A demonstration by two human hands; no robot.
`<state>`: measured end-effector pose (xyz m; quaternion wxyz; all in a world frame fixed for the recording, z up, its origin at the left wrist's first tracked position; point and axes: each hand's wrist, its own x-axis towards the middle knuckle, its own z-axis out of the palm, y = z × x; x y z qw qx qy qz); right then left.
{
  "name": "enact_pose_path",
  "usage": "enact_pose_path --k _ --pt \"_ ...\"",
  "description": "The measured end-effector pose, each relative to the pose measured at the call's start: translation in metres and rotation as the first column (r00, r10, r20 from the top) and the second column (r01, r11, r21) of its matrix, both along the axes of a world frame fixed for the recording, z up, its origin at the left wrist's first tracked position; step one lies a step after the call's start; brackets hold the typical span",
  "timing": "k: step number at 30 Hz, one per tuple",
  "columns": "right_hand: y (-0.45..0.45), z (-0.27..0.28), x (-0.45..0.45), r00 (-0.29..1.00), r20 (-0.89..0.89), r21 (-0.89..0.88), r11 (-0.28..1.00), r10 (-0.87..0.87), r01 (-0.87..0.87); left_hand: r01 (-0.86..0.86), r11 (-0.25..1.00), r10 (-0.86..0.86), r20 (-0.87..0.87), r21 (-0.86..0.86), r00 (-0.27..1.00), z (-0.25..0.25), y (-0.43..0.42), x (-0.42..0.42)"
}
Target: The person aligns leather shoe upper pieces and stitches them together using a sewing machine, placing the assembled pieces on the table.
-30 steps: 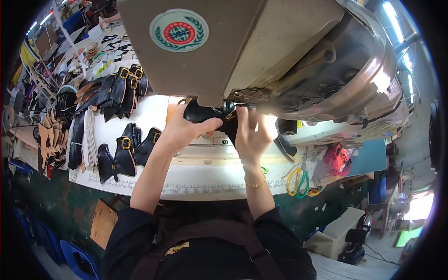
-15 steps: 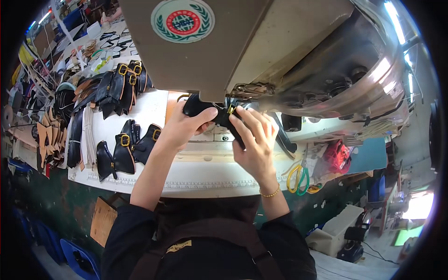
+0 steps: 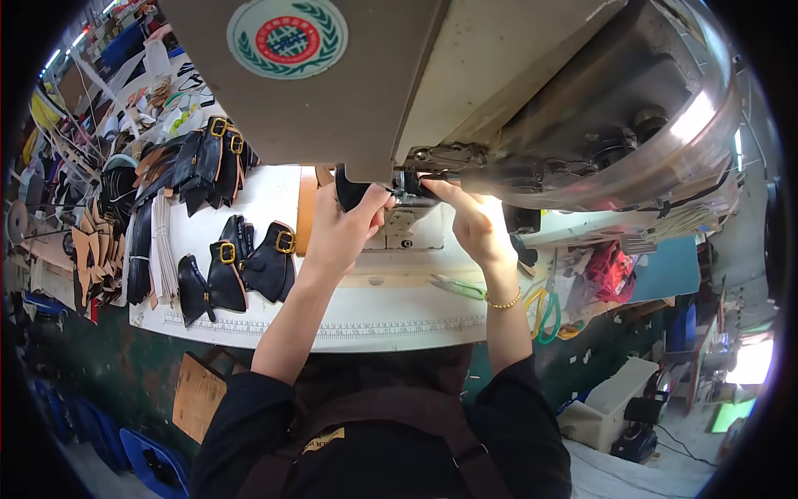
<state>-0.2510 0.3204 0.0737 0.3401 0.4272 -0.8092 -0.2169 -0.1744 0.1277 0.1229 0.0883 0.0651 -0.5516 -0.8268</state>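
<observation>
Nearest us: green-handled snips (image 3: 471,291) on the table (image 3: 391,303), just beside the right wrist, a bit right of centre. Black piece (image 3: 349,193) is mid-frame, under the sewing machine (image 3: 332,125). Risk, our read: fingertips this close to the stitching area could get caught if one slips; uneven tension could skew the piece. Left hand (image 3: 343,233): fingers narrow, pinching the piece. Right hand (image 3: 480,233): index stretched out, others curled; we can't tell if it grips. Farther, upper left: buckled black stack (image 3: 195,158).

Room nearside, sewing machine (image 3: 366,100) above
</observation>
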Motion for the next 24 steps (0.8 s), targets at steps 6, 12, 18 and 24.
enact_pose_path --k 6,12,18,24 --pt "-0.009 0.04 0.037 0.809 0.327 -0.739 0.666 0.489 -0.104 0.04 0.971 -0.034 0.031 -0.235 0.999 -0.003 -0.015 -0.024" --pt "-0.022 0.051 0.069 0.902 0.239 -0.693 0.714 0.359 -0.1 -0.17 0.797 0.036 -0.235 -0.58 0.971 -0.025 -0.016 -0.05" --pt "-0.027 0.051 0.069 0.884 0.281 -0.702 0.708 0.373 -0.076 -0.169 0.84 0.07 -0.207 -0.515 0.976 -0.017 -0.009 -0.042" --pt "-0.025 0.044 0.069 0.865 0.345 -0.704 0.71 0.364 -0.017 -0.032 0.981 0.037 -0.024 0.191 0.999 -0.036 0.003 0.027"
